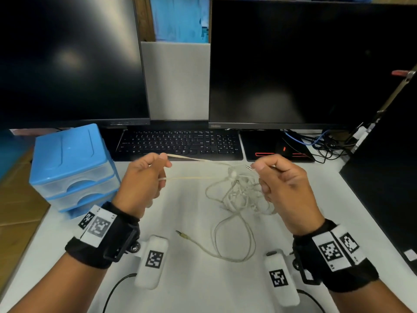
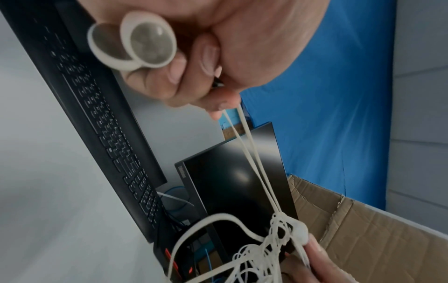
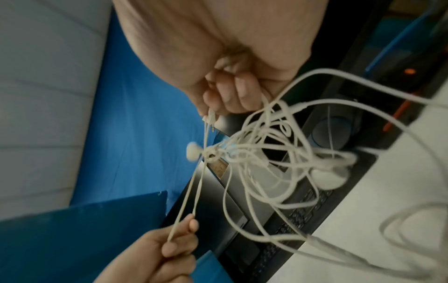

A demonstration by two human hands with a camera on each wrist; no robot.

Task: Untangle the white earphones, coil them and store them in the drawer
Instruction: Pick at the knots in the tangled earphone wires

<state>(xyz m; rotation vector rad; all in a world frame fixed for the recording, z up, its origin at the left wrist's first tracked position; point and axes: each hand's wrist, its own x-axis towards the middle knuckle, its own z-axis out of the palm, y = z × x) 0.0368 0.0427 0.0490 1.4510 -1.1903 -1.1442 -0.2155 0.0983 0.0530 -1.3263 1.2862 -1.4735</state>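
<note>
The white earphones (image 1: 239, 193) are a tangled bundle that hangs between my hands above the white desk (image 1: 191, 213). My left hand (image 1: 158, 170) grips two taut strands (image 2: 249, 145) that run to a knot (image 2: 278, 224). Two earbuds (image 2: 135, 44) stick out past its curled fingers. My right hand (image 1: 261, 175) pinches the cable at the tangle (image 3: 266, 153), with a jack plug (image 1: 248, 167) poking out by the thumb. One earbud (image 3: 192, 151) sits at the knot. A loose loop trails down to another jack plug (image 1: 179, 232) on the desk. The blue drawer unit (image 1: 72, 168) stands to the left, its drawers closed.
A black keyboard (image 1: 180, 143) lies just behind my hands, under two dark monitors (image 1: 304, 64). Cables and a black mouse pad (image 1: 275, 145) sit at the back right. A cardboard box (image 2: 363, 229) stands off the desk's side.
</note>
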